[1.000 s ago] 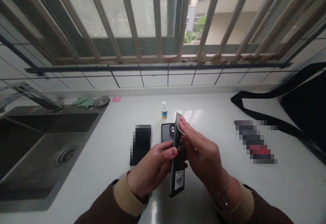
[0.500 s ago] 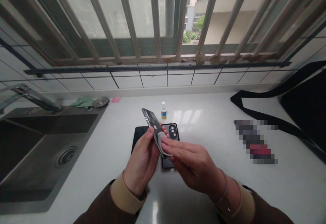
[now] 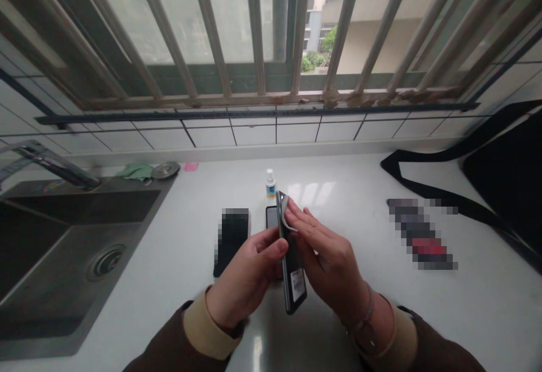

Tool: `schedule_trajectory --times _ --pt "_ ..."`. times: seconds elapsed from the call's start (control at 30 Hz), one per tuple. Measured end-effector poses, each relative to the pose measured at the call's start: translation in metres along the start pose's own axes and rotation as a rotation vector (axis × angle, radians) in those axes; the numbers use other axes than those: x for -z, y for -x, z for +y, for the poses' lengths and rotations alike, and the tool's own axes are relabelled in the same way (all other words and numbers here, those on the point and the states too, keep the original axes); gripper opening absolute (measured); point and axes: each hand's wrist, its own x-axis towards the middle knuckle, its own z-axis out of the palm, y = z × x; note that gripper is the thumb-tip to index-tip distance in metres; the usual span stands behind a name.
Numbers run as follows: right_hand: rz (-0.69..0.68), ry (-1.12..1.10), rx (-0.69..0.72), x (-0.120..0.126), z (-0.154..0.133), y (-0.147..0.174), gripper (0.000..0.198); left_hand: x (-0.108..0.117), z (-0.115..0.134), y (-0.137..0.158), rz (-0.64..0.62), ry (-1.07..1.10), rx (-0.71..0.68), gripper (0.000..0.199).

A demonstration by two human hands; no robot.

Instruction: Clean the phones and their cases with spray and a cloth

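Observation:
A dark smartphone (image 3: 292,270) is held on edge above the counter, a white label near its lower end. My left hand (image 3: 256,265) grips it by the side, thumb on the near edge. Against the phone's upper part, my right hand (image 3: 322,245) presses a grey cloth (image 3: 287,214) with its fingers closed over it. Behind the phone lies a phone case (image 3: 271,217), mostly covered by the phone and my left hand. Just beyond stands a small white spray bottle (image 3: 270,184). A second dark, flat phone-like slab (image 3: 232,242), partly pixelated, rests left of the case.
On the left is a steel sink (image 3: 127,293) with a faucet (image 3: 55,163), a green cloth (image 3: 135,171) and a metal drain lid (image 3: 165,170) at its rim. A black bag with a strap (image 3: 423,191) and a pixelated item (image 3: 423,236) lie right. Barred window behind.
The phone has turned more upright and its labelled lower end now shows. My right hand with the cloth has moved up to the phone's upper end; my left hand has shifted slightly right.

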Motion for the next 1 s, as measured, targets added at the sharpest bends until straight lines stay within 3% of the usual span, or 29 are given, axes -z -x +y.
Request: schedule_trajectory --times 0.13,0.27,0.53,0.8,1.0 --pt "0.093 -0.039 -0.149 0.002 0.001 -0.003 0.05 -0.001 -0.001 0.002 -0.054 -0.073 0.044 0.057" --pt "0.062 -0.095 -0.258 0.0 0.002 -0.005 0.04 -0.003 0.002 0.0 0.023 -0.041 -0.02 0.05" --pt "-0.069 -0.226 -0.196 -0.008 -0.002 0.0 0.038 0.001 0.007 -0.006 0.231 -0.007 -0.19 0.031" --pt "-0.109 -0.102 -0.319 -0.002 -0.01 -0.005 0.031 0.005 0.013 -0.009 0.421 0.068 -0.355 0.027" --pt "-0.097 -0.152 -0.507 -0.004 -0.003 -0.007 0.036 -0.003 0.017 -0.006 0.419 0.031 -0.325 0.047"
